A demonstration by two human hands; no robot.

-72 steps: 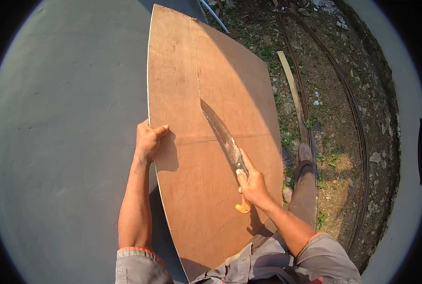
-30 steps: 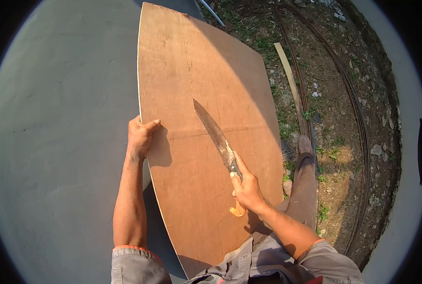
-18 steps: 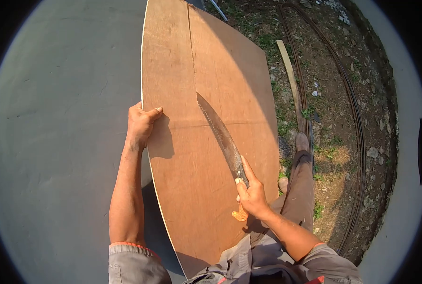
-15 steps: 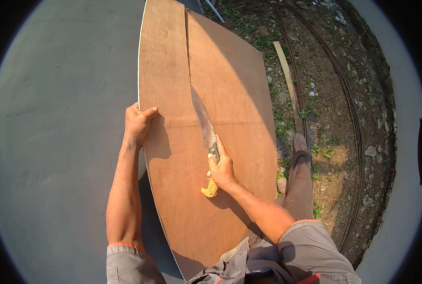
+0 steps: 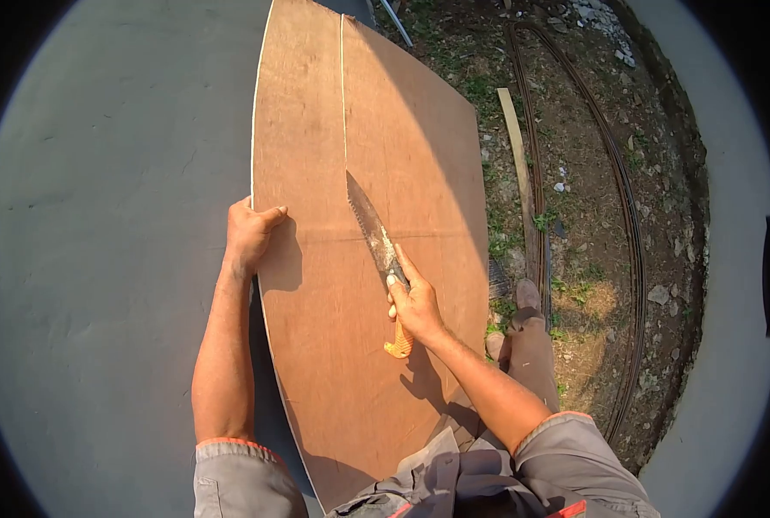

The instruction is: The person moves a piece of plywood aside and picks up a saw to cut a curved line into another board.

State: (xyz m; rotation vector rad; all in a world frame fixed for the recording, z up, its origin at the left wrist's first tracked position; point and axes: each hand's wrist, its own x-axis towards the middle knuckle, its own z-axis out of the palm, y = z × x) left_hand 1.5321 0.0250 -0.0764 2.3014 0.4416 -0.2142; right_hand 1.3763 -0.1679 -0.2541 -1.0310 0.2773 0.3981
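Observation:
A reddish-brown plywood sheet [image 5: 419,164] spans the middle of the head view, its far right corner in shade. A straight, thin cut [image 5: 343,95] runs down from its far edge, left of centre. My right hand [image 5: 418,304] is closed around the orange and black handle of a handsaw [image 5: 369,223]. The toothed, worn blade slants up and left, its visible tip at the near end of the cut. My left hand [image 5: 253,235] grips the sheet's left edge, thumb on top and the other fingers mostly hidden beneath.
Smooth grey concrete [image 5: 117,259] spreads out on the left. To the right, a long loop of bent metal rods [image 5: 616,147] lies on stony ground with weeds. A narrow wooden strip [image 5: 513,129] lies beside it, near my shoes [image 5: 528,293].
The saw has shifted slightly down and right along the sheet. The cut, dark and gaping before, now looks like a thin, light line. My left hand keeps its hold on the edge.

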